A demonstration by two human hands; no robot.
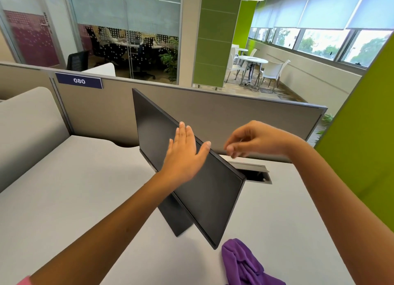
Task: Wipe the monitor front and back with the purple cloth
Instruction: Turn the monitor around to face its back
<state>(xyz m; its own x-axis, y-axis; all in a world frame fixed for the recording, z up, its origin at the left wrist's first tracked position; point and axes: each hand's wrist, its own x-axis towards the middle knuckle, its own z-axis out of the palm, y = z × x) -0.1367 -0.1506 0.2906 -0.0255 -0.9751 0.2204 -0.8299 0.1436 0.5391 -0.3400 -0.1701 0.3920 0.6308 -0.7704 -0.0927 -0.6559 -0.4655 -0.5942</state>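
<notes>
A black monitor (200, 191) stands on the grey desk (70, 191), turned at an angle so its dark screen faces left and toward me. My left hand (184, 152) lies flat against the screen near its top edge, fingers straight, thumb over the edge. My right hand (253, 139) hovers just behind the monitor's top edge with fingers loosely curled, holding nothing. The purple cloth (245, 263) lies crumpled on the desk near the front edge, below the monitor's right corner, touched by neither hand.
A cable hatch (255, 174) is open in the desk behind the monitor. A beige partition (213, 114) with a "080" label (78, 80) runs along the back. A green panel (362, 157) borders the right side. A curved divider (25, 122) stands at left.
</notes>
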